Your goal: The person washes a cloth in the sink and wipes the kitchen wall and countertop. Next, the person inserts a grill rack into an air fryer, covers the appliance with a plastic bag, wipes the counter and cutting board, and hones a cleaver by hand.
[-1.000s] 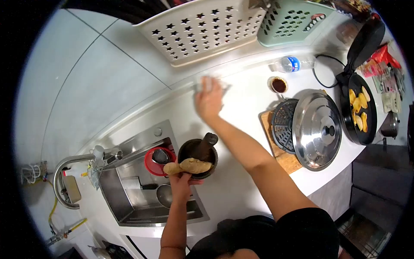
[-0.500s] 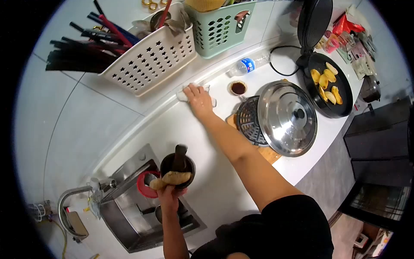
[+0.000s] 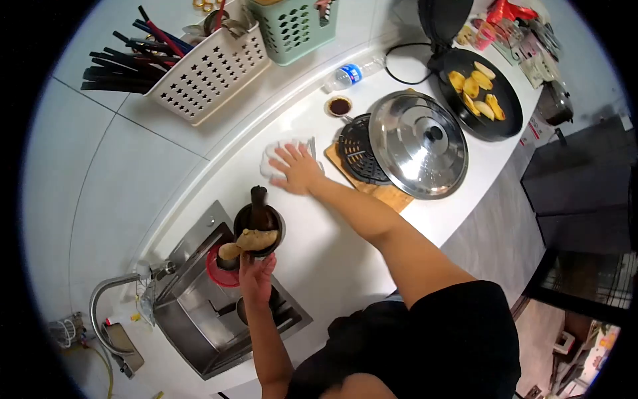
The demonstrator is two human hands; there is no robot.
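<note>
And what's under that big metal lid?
Beside the lid, part of a black rack sticks out, with a wooden board beneath the rack. Whatever else lies under the lid is covered, so I can't tell.

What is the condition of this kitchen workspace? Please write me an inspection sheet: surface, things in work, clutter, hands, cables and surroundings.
Surface: white counter; no large spill seen, small marks cannot be judged.
Things in work: white cloth on the counter; dark mortar with pestle inside; knobbly root at its near side.
Clutter: steel lid over black rack and wooden board; bottle lying down.
Hands: right hand spread on the cloth; left hand at the mortar and root, exact grip hidden.
Cables: black cord looped beside the open pan.
Surroundings: sink and faucet at left; two baskets by the wall.
</note>
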